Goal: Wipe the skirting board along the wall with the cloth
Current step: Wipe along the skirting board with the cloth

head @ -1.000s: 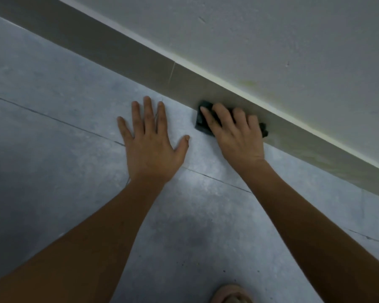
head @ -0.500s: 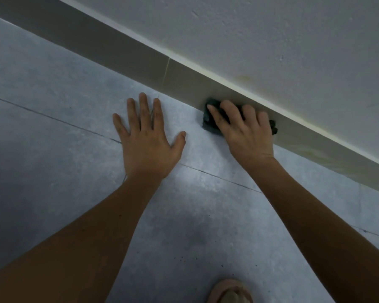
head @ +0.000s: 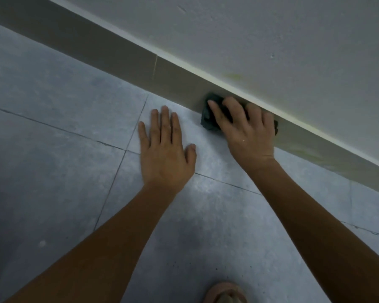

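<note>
A grey-brown skirting board runs diagonally from the upper left to the right edge, under a pale wall. My right hand presses a dark cloth flat against the board; only the cloth's left end and a sliver at the right show past my fingers. My left hand lies palm down on the grey floor tiles, fingers spread, a short way left of the cloth and holding nothing.
The white wall rises above the board, with a yellowish stain just over the cloth. Grey floor tiles with dark grout lines fill the foreground. A sandalled foot shows at the bottom edge.
My right hand has slid the cloth to the right along the skirting board. My left hand stays flat on the floor, and the view has shifted right with it.
</note>
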Available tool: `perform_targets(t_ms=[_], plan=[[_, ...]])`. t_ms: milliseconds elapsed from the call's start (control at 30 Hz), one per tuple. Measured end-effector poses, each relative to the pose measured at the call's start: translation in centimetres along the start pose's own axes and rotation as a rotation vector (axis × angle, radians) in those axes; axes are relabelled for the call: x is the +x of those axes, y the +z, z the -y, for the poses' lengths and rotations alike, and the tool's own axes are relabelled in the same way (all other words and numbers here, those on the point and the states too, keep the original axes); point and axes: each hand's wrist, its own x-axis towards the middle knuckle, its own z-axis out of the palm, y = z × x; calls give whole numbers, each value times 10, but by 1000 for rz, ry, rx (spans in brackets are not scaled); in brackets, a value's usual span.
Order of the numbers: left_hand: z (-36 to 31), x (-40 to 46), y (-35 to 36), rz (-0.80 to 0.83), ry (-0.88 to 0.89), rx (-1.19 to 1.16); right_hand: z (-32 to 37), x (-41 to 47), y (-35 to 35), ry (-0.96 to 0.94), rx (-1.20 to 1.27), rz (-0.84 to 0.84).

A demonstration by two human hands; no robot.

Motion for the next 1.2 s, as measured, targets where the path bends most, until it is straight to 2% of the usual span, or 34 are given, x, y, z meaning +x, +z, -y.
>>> perform_targets(t_ms=[133,267,333,500,600,767,933,1000,1100,1200], plan=[[0,0,3,14,5,26,-1,-32,9,-55,12,153],[-1,-1,1,46,27,36,-23,-57,5,-78,-32,223],[1,-2,1,59,41,44,-34,-60,-1,-62,-54,186],[-1,-2,2,54,64,32,-34,-39,-6,73,-92,-29],[0,-1,2,43,62,30,-17,-20,-2,112,-52,-52],[-2,1,2,45,58,23,3,-36,8,37,-12,156],[-1,2,0,74,64,51,-25,-66,-4,-6,-33,338],[2,0,2,70,49,47,-36,-75,-9,26,-41,307],[0,1,3,67,50,59,-47,-70,-12,126,-59,149],[0,2,2,58,48,62,-35,-50,-5,149,-45,54]])
